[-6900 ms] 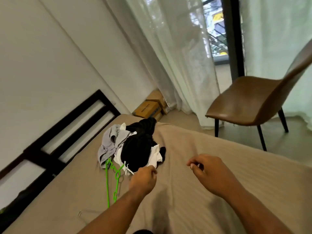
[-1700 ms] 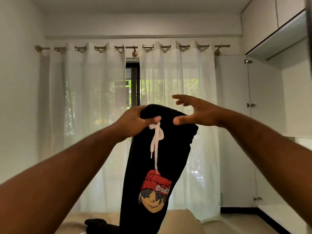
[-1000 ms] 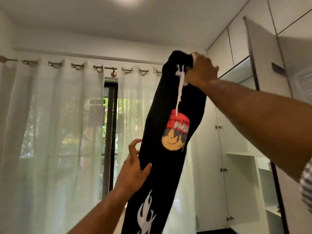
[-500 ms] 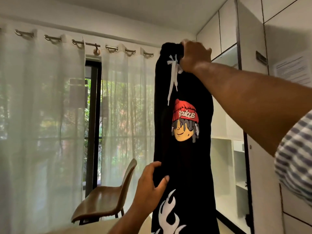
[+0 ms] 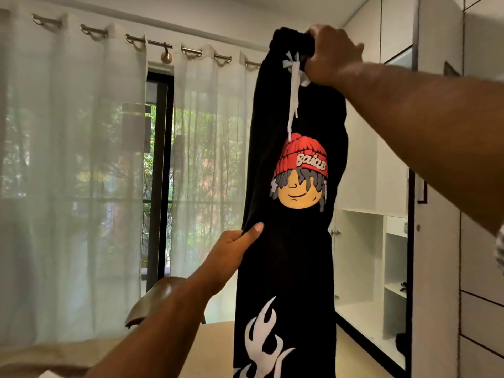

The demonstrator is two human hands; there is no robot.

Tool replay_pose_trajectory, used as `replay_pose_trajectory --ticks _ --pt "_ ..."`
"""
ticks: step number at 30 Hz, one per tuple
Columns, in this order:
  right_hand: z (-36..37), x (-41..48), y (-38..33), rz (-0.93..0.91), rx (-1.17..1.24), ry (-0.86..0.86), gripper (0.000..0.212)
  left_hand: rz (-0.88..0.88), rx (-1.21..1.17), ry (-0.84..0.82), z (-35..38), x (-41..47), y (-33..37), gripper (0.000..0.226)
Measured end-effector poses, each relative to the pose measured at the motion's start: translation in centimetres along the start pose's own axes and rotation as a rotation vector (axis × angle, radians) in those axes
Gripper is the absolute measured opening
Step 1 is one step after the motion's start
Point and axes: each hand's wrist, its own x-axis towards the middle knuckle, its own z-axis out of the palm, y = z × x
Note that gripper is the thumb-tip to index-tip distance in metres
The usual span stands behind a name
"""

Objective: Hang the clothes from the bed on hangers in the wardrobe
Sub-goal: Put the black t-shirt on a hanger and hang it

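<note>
1. Our right hand (image 5: 332, 54) is clenched round the bunched waistband of the black trousers (image 5: 294, 255), which hang high, right of centre, in front of the open wardrobe (image 5: 362, 241); this grip should be firm, since most of the weight seems to hang from it
2. Our left hand (image 5: 231, 249) pinches the left edge of the cloth lower down, thumb on the front and fingers behind; from there we can draw the edge down and outward so the legs lie flat, one over the other
3. The white drawstring (image 5: 293, 91) dangles over the printed face; we would let it fall free rather than trap it in a fold
4. No hanger is in view, so we judge the trousers want folding near the middle before they go over a bar
5. The lower legs run out of sight above the bed (image 5: 212, 339); we should lift enough that they do not drag
6. We mind the wardrobe door (image 5: 436, 186) at the right when turning
</note>
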Motion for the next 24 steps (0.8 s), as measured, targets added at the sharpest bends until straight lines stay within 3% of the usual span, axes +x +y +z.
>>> replay_pose_trajectory --ticks 2,4,5,6,9,11,12,14,16,17,19,21,22,24 --pt "-0.4 0.2 0.3 0.042 0.003 0.028 0.042 -0.045 0.182 -0.018 -1.3 0.0 -1.4 0.062" --pt "-0.7 0.3 0.5 0.084 0.040 0.056 0.043 -0.123 0.445 -0.128 -2.3 -0.4 -3.4 0.050" --pt "-0.8 0.3 0.4 0.096 0.063 0.061 0.044 -0.172 0.476 -0.185 -2.4 -0.8 -3.9 0.038" --pt "-0.8 0.3 0.4 0.101 0.085 0.059 0.045 -0.172 0.429 -0.192 -2.3 -1.1 -4.3 0.042" --pt "-0.9 0.4 0.5 0.088 0.147 0.047 0.041 -0.069 0.215 0.049 -2.5 -1.5 -4.1 0.065" --pt "-0.8 0.3 0.5 0.070 0.159 0.050 0.038 0.027 0.265 0.246 -2.9 -1.0 -3.4 0.077" --pt "-0.7 0.2 0.3 0.063 0.153 0.056 0.037 0.105 0.320 0.351 -3.0 -0.9 -2.7 0.076" --pt "-0.2 0.0 -0.3 0.049 0.127 0.060 0.035 0.294 0.294 0.537 -2.5 -0.7 -1.3 0.047" --pt "0.5 -0.4 -1.1 0.033 0.116 0.058 0.035 0.386 0.182 0.472 -0.9 -1.4 0.8 0.028" --pt "0.8 -0.7 -1.7 0.025 0.114 0.060 0.035 0.370 0.195 0.381 -0.2 -1.6 1.7 0.038" --pt "1.1 -1.3 -3.1 -0.003 0.108 0.043 0.037 0.252 0.284 0.233 0.7 -1.4 2.3 0.083" --pt "0.7 -1.3 -4.6 -0.038 0.088 -0.019 0.042 0.147 0.276 0.230 0.5 -1.0 2.3 0.113" --pt "0.3 -1.1 -5.3 -0.043 0.069 -0.067 0.043 0.110 0.232 0.250 0.0 -0.8 2.2 0.111" --pt "-0.6 -0.5 -6.0 -0.026 0.033 -0.173 0.039 0.039 0.092 0.209 -1.5 -0.8 2.8 0.066"
